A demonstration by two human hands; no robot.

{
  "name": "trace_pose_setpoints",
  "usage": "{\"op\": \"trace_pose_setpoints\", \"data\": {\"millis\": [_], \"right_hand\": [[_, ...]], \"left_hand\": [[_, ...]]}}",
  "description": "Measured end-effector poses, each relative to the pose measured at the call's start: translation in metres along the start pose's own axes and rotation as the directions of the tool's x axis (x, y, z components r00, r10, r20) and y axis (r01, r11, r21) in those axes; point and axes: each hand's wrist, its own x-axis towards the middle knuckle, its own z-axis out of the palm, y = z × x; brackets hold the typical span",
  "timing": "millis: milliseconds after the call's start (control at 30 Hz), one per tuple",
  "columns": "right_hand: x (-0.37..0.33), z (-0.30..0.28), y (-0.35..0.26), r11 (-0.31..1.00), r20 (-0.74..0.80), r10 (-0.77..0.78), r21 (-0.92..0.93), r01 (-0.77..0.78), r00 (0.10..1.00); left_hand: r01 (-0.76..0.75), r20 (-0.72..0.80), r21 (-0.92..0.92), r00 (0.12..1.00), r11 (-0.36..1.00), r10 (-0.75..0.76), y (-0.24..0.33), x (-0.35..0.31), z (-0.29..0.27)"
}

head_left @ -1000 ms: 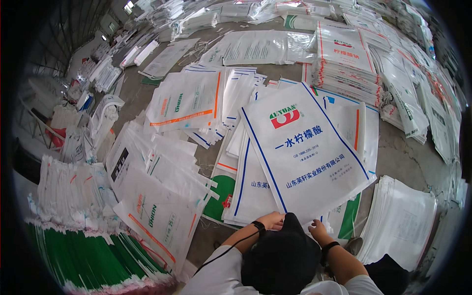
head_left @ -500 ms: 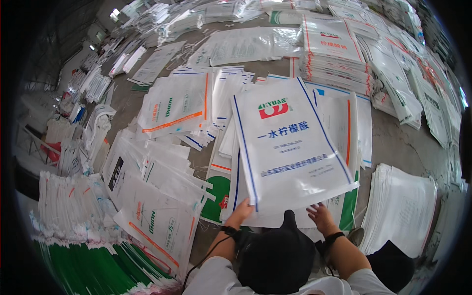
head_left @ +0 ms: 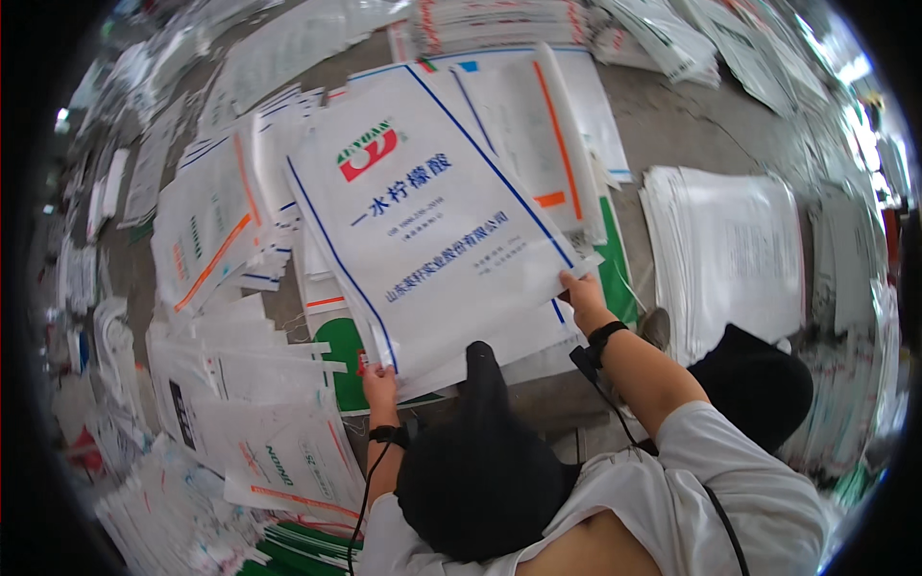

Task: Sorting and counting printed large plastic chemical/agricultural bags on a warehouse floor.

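Note:
A flat white woven sack (head_left: 423, 240) with blue edge stripes and a red and green mark lies tilted over other sacks in front of me. My left hand (head_left: 380, 386) is closed on its near left corner. At the near right corner, my right hand (head_left: 584, 298) pinches the sack's edge between thumb and fingers. Beneath it, partly covered, are a white sack with an orange stripe (head_left: 558, 139) and a sack with a green area (head_left: 348, 357).
Orange-striped white sacks (head_left: 206, 240) lie overlapped at the left, with more loose sacks (head_left: 279, 451) nearer me. A neat stack of white sacks (head_left: 725, 259) stands at the right. Red-edged piled sacks (head_left: 499, 27) are at the far side. A black shape (head_left: 754, 389) is near my right arm.
My right hand has gone from open beside the near edge to gripping the sack's right corner. The view has turned, and the sack now lies more tilted to the left.

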Motion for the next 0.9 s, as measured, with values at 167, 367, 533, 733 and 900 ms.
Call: {"op": "trace_pose_setpoints", "data": {"millis": [167, 367, 533, 733, 900], "right_hand": [[-0.026, -0.043, 0.040, 0.934, -0.174, 0.302, -0.145, -0.327, 0.937], [-0.022, -0.060, 0.062, 0.790, -0.247, 0.083, -0.574, -0.215, 0.965], [-0.043, -0.043, 0.029, 0.607, -0.128, 0.041, -0.785, -0.127, 0.991], [-0.033, -0.065, 0.043, 0.403, 0.015, -0.089, -0.914, 0.050, 0.996], [-0.053, -0.045, 0.028, 0.192, 0.029, -0.087, -0.980, 0.045, 0.996]], "left_hand": [[0.026, -0.038, 0.190, 0.999, 0.981, -0.019, 0.000, -0.001, -0.003], [0.033, -0.046, 0.336, 0.999, 0.941, -0.018, -0.005, -0.006, -0.019], [0.021, -0.043, 0.420, 0.999, 0.907, -0.003, -0.019, -0.005, -0.021], [-0.030, 0.118, 0.551, 0.992, 0.834, -0.042, 0.000, 0.007, 0.010], [0.085, 0.103, 0.534, 0.981, 0.842, -0.164, 0.017, 0.015, -0.010]]}}
